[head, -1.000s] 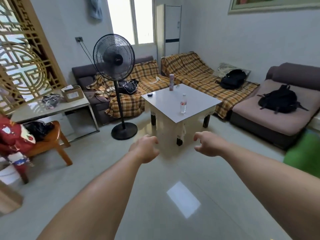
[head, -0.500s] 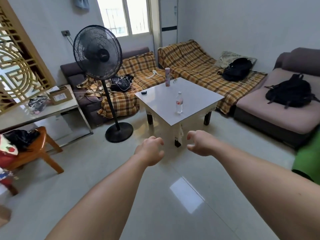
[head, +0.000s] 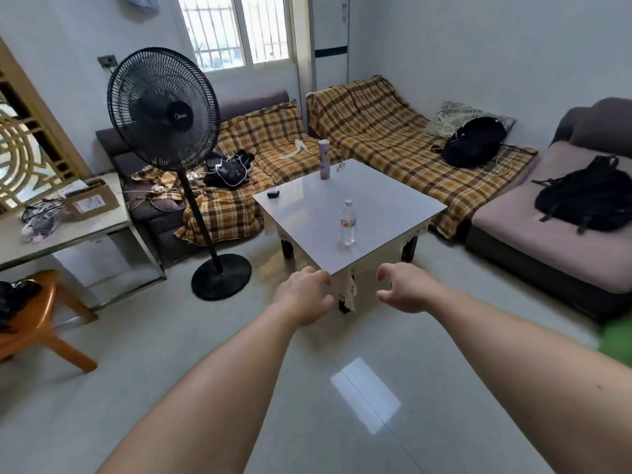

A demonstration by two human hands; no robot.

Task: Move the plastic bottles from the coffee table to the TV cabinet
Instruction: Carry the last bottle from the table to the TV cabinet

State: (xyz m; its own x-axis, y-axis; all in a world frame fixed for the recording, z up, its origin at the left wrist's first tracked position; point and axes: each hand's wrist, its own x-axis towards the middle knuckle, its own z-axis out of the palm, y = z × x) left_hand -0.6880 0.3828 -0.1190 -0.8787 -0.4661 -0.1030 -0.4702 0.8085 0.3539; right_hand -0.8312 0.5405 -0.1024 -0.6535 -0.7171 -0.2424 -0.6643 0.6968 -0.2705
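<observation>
A clear plastic bottle [head: 348,223] with a white cap and red label stands upright on the white coffee table [head: 386,206], near its front corner. A tall pink bottle [head: 324,159] stands at the table's far edge, with a small dark object [head: 273,193] to its left. My left hand [head: 304,295] and my right hand [head: 405,290] reach forward just short of the table's near corner, both empty with fingers loosely curled and apart. The TV cabinet is out of view.
A black standing fan [head: 164,111] rises left of the table, its round base [head: 221,276] on the floor. Plaid-covered sofas [head: 386,131] wrap behind the table, with black backpacks [head: 473,142] on them. At left stand a side table [head: 61,230] and an orange chair [head: 51,323].
The view has moved closer to the coffee table and tilted down. Both hands have stayed stretched forward and now sit near the table's front corner.
</observation>
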